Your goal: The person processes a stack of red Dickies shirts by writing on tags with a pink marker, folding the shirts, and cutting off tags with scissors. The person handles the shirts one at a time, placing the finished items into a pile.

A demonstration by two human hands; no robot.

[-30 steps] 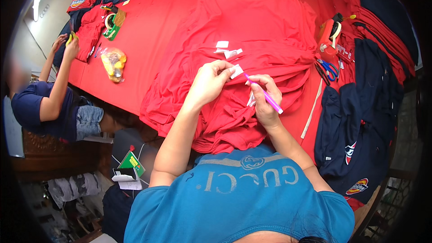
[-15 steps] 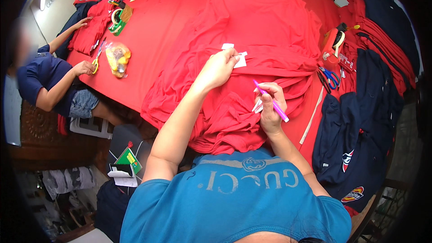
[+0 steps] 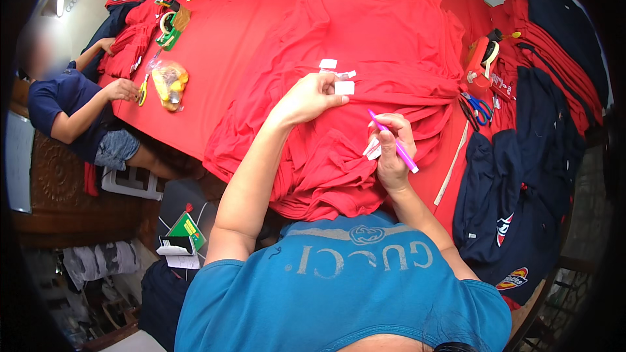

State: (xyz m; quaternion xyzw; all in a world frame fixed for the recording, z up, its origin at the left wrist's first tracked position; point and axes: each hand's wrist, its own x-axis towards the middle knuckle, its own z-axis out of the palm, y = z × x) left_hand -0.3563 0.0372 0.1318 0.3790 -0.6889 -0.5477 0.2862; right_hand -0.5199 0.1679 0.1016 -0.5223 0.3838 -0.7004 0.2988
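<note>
A heap of red cloth garments (image 3: 385, 26) spreads across the table before me. My left hand (image 3: 305, 99) pinches a small white label (image 3: 344, 88) between thumb and fingers, over the cloth. Just beyond those fingers lies another white label (image 3: 328, 63). My right hand (image 3: 395, 153) is closed round a magenta pen (image 3: 403, 154), its pointed end slanting up toward my left hand. Beside the right hand's fingers, a white tag with red print (image 3: 372, 149) sticks out of the cloth; whether the hand touches it I cannot tell.
At the left, a co-worker holds yellow-handled scissors (image 3: 143, 93) near a plastic bag of yellow things (image 3: 171, 86) and a green tape dispenser (image 3: 169, 31). Right of the heap are a red tape dispenser (image 3: 479, 68), blue-handled scissors (image 3: 480, 112), a pale strip (image 3: 451, 164) and navy garments (image 3: 515, 189).
My left hand has shifted slightly left and down, and the label in it now lies flatter. My right hand stays nearly still. The co-worker's far hand has drawn back leftward.
</note>
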